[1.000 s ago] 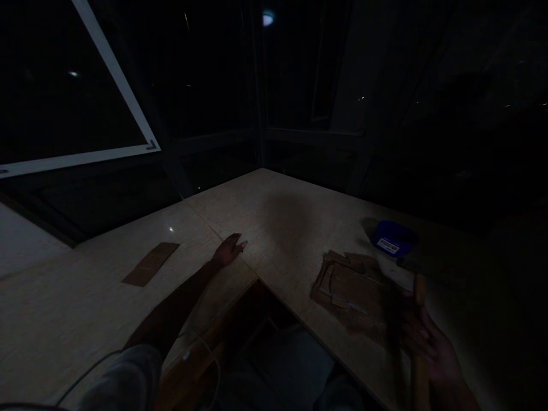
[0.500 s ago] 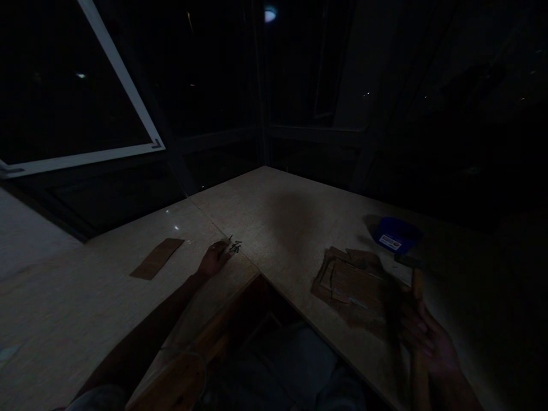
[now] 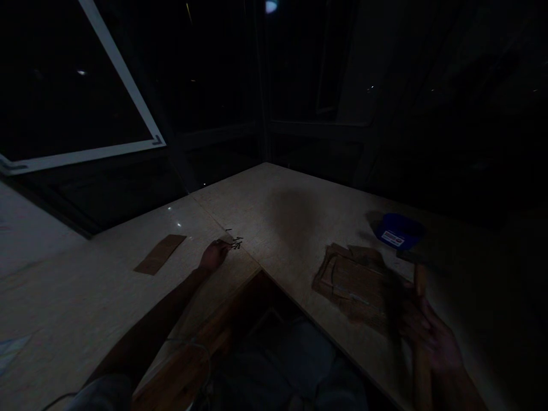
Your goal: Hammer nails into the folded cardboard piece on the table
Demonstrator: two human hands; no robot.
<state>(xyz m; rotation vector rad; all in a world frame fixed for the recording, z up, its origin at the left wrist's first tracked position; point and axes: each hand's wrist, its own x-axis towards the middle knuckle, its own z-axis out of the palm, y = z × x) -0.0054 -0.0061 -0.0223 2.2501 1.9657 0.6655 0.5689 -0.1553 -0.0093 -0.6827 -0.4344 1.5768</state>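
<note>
At the edge of a small pile of dark nails (image 3: 236, 244) on the pale stone counter is my left hand (image 3: 214, 255). Its fingers are bent and drawn together; the dim light hides whether a nail is between them. One nail lies apart, just beyond the pile. On the right, my right hand (image 3: 428, 331) is wrapped round the wooden handle of a hammer (image 3: 421, 279), its dark head pointing away from me. Left of the hammer lies a stack of torn brown cardboard (image 3: 355, 279), partly in shadow.
A blue plastic tub (image 3: 399, 231) with a white label stands behind the hammer. Another cardboard piece (image 3: 160, 254) lies on the left of the counter (image 3: 240, 191). Dark windows with a white frame (image 3: 124, 68) border the back. A wooden chair part (image 3: 175, 377) is below my left arm.
The view has shifted slightly. One nail near the pile lies flatter and a little farther from it. My left hand stays by the nails, and my right hand still grips the hammer.
</note>
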